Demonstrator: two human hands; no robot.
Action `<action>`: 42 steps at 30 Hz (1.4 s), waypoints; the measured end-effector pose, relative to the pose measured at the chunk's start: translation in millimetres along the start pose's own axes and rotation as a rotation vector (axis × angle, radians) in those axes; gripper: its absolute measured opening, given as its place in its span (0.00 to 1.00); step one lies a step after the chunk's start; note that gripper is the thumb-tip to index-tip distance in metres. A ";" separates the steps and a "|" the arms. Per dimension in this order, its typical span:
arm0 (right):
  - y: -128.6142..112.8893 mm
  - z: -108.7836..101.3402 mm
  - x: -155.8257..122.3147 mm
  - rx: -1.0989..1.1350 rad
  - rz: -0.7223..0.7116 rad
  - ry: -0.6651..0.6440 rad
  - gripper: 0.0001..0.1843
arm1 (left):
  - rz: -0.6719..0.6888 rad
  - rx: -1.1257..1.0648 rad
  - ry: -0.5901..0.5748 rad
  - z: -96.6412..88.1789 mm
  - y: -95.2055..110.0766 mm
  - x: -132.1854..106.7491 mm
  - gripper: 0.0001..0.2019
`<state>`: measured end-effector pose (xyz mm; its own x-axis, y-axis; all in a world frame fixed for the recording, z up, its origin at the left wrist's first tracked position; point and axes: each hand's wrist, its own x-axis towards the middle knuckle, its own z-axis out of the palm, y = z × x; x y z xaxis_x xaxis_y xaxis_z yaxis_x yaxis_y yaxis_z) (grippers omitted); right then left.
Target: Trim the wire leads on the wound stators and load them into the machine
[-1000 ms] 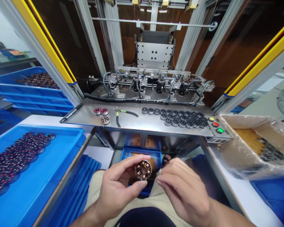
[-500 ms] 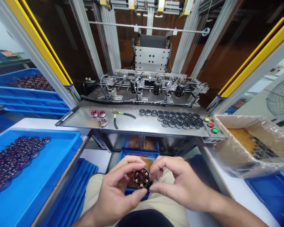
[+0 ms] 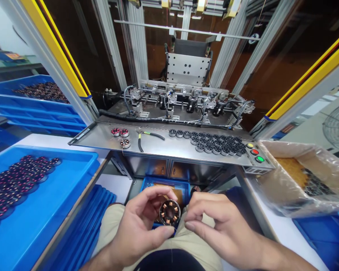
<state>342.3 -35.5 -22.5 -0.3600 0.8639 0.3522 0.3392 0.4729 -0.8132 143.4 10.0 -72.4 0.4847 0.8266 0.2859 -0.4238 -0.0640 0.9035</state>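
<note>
1. The left hand (image 3: 141,222) grips a round, dark metal ring (image 3: 174,217) with copper coils (image 3: 175,209) above the beige-trousered lap (image 3: 190,242); steady it by the rim.
2. Beside it, the right hand's (image 3: 217,222) fingertips bunch; whether they pinch anything, I cannot tell.

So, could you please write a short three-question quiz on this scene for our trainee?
1. Which hand holds the copper-wound ring?
2. True or false: on the metal ledge, the pliers lie between the two red-topped rings and the black-topped rings.
3. Which colour is the middle one of the three buttons at the ledge's right end? A) yellow B) green C) red

Key: 1. The left hand. 2. True. 3. C.
</note>
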 end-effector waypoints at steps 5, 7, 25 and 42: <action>8.4 2.1 -3.7 -0.276 -0.293 0.001 0.01 | -0.044 -0.092 0.008 2.1 -2.1 -2.8 0.24; 11.4 3.3 -4.9 -0.475 -0.448 0.149 0.08 | -0.022 -0.111 -0.001 2.6 -2.6 -4.7 0.25; 12.1 33.7 -6.7 0.264 0.018 0.323 0.07 | 0.208 0.106 0.088 12.8 -2.2 -6.0 0.35; 45.4 49.8 -26.5 0.766 0.224 -0.040 0.21 | 0.205 0.097 0.115 11.0 4.8 -5.3 0.36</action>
<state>323.9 -45.6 -91.9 -0.3901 0.9103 0.1381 -0.2788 0.0261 -0.9600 147.3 -0.8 -66.1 0.3034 0.8487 0.4331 -0.4263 -0.2856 0.8583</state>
